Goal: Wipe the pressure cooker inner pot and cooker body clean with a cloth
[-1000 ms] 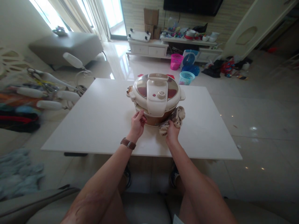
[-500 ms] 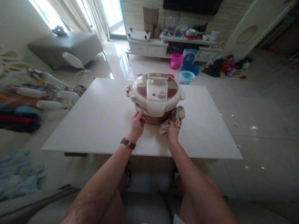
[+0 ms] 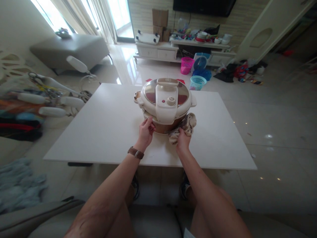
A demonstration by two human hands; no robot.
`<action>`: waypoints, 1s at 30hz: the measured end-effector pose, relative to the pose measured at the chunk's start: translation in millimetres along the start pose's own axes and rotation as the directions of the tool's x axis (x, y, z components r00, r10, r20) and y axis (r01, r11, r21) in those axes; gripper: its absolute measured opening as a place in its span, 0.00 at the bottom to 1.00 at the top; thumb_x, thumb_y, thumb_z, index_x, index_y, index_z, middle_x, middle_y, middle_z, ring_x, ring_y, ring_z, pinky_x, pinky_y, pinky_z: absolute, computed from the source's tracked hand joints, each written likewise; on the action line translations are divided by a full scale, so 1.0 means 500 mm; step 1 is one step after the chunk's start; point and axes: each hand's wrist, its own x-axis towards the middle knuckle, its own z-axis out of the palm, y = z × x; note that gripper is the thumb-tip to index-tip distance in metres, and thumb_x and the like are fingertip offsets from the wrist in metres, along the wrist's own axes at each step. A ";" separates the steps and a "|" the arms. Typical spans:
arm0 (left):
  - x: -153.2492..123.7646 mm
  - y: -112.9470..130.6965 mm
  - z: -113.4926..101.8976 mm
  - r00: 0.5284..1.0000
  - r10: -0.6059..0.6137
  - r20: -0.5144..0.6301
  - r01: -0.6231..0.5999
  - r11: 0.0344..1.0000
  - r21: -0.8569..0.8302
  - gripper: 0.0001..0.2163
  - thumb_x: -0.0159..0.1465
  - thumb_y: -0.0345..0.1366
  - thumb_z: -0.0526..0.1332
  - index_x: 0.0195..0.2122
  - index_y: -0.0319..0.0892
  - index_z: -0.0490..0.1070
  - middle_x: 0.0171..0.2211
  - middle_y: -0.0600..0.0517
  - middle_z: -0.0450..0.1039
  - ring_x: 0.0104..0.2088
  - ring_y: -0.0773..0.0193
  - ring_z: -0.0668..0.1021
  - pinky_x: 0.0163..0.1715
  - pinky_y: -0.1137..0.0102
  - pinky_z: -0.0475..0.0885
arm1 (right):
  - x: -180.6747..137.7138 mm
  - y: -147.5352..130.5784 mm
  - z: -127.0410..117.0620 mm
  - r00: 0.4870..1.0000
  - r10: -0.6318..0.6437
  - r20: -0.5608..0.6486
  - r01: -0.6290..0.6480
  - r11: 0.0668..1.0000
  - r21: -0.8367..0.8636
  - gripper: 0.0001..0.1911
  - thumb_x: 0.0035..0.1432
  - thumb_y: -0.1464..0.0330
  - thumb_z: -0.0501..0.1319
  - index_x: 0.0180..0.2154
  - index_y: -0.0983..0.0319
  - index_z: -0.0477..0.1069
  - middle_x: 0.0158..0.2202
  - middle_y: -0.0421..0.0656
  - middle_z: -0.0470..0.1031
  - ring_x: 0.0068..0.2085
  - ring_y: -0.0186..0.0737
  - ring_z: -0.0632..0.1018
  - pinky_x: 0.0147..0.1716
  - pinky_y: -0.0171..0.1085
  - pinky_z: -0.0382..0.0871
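A white and brown electric pressure cooker (image 3: pixel 166 110) stands on the white table (image 3: pixel 99 132), its lid on and its dial facing me. At the cooker's front left, my left hand (image 3: pixel 146 131) is closed, with thumb and fingertips gripping the edge just under the lid. My right hand (image 3: pixel 183 138) is wrapped round a crumpled beige and brown patterned cloth (image 3: pixel 189 123). That cloth presses against the lower front right of the cooker's brown body. Part of the cloth is hidden by my fingers.
Beyond the table are a turquoise basket (image 3: pixel 197 82), a pink basket (image 3: pixel 186 65) and a low white cabinet (image 3: pixel 157 52) loaded with things. A floor lamp (image 3: pixel 56 84) with white shades stands at the left. A grey sofa (image 3: pixel 153 218) is beneath me.
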 end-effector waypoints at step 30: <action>0.000 -0.002 -0.001 1.000 0.011 0.019 -0.011 1.000 -0.006 0.25 0.51 0.50 0.81 0.24 0.43 0.66 0.17 0.60 0.65 0.18 0.74 0.69 0.18 0.77 0.64 | 0.013 0.060 -0.004 0.997 0.070 -0.014 -0.068 0.995 0.073 0.15 0.49 0.74 0.65 0.42 0.61 0.78 0.41 0.40 0.84 0.42 0.36 0.84 0.36 0.33 0.82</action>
